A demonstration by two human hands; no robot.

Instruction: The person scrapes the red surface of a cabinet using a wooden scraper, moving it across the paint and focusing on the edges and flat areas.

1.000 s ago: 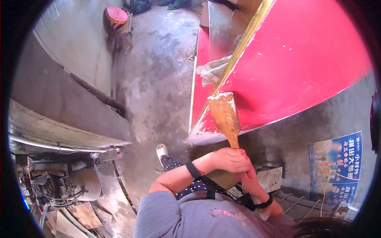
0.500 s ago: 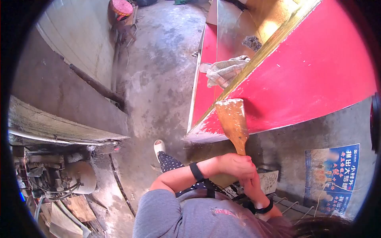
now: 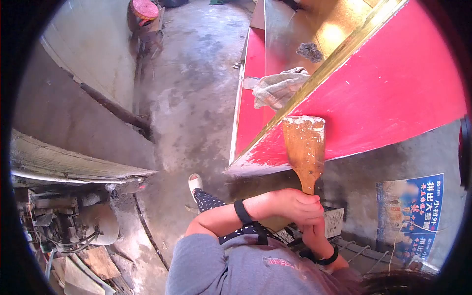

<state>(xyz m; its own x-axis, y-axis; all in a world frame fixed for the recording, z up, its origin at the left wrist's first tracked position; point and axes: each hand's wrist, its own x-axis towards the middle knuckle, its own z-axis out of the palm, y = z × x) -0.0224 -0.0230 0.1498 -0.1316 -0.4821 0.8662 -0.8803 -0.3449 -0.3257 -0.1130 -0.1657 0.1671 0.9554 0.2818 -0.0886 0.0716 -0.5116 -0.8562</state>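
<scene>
A wooden spatula (image 3: 304, 145) with whitish residue along its blade edge points away from me. Its blade overlaps the lower part of a red panel (image 3: 388, 83), where streaky white patches show. Both of my hands are closed around the handle. My left hand (image 3: 297, 206) wraps it nearer the blade, while my right hand (image 3: 313, 233) grips just below, partly hidden by the left. Dark bands circle both wrists.
A crumpled cloth (image 3: 280, 87) and a dark scouring pad (image 3: 309, 51) lie behind the panel's wooden edge (image 3: 339, 51). Machinery (image 3: 73, 221) and boards (image 3: 81, 275) crowd the lower left. A blue poster (image 3: 410, 216) lies at right on the concrete floor (image 3: 191, 93).
The spatula has shifted to the right across the red panel, its blade edge slightly farther away. Both hands moved a little right with it, still closed around the handle.
</scene>
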